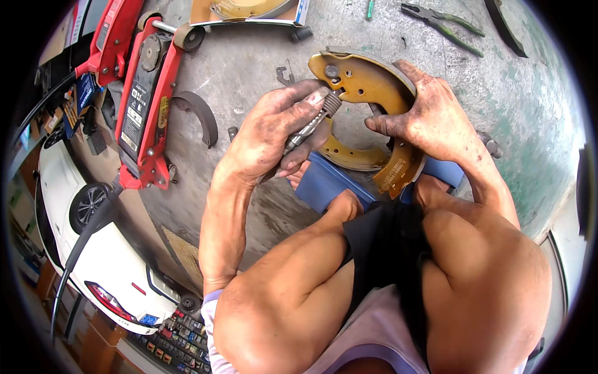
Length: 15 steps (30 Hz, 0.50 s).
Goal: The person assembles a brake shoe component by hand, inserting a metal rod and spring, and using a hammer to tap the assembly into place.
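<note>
My left hand (274,128) is closed round a thin metal rod (304,134) with a coil spring (332,105) at its upper end. The spring end meets the hole end of a gold-coloured brake shoe (374,84). My right hand (430,112) grips that curved shoe by its right side, thumb on the inner edge and fingers over the outer one. Below, a second gold brake shoe (352,157) shows between my hands, near my blue slippers (327,184). Part of the rod is hidden by my left fingers.
A red floor jack (149,100) stands at the left, beside a dark curved lining (202,118). Green-handled pliers (445,28) and another dark strip (504,28) lie at the upper right. An open box (249,22) holds another shoe at the top. A white car (106,249) is far left.
</note>
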Motion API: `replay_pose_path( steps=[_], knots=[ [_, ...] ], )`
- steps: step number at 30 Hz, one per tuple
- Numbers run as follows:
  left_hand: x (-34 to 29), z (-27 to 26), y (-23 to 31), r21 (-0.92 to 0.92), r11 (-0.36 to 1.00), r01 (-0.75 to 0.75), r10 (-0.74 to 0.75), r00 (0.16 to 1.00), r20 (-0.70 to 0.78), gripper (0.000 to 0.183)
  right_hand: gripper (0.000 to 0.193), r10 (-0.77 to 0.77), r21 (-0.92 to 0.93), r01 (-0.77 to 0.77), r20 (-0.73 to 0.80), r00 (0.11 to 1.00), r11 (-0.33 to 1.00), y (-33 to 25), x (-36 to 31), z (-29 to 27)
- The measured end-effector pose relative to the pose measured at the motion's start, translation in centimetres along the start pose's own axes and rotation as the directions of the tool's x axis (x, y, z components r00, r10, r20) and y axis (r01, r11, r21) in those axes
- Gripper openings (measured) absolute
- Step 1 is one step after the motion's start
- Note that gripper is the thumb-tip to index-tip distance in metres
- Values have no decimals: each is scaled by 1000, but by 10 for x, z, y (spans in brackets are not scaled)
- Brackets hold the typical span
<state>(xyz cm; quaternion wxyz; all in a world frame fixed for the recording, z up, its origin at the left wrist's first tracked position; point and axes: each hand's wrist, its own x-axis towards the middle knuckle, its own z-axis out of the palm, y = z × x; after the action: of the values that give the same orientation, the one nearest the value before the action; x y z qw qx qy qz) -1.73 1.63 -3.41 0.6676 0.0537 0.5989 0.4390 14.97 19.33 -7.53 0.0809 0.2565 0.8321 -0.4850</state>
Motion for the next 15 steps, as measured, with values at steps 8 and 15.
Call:
replay_pose_path(
  steps=[8,15],
  knots=[
    [9,-5,-12,67,998,6,0,996,-85,33,52,57,44,-60,67,996,997,-6,0,-5],
    [10,-1,-18,5,995,-104,103,989,-109,34,55,-26,-35,25,-11,1000,999,-6,-6,0]
  ],
)
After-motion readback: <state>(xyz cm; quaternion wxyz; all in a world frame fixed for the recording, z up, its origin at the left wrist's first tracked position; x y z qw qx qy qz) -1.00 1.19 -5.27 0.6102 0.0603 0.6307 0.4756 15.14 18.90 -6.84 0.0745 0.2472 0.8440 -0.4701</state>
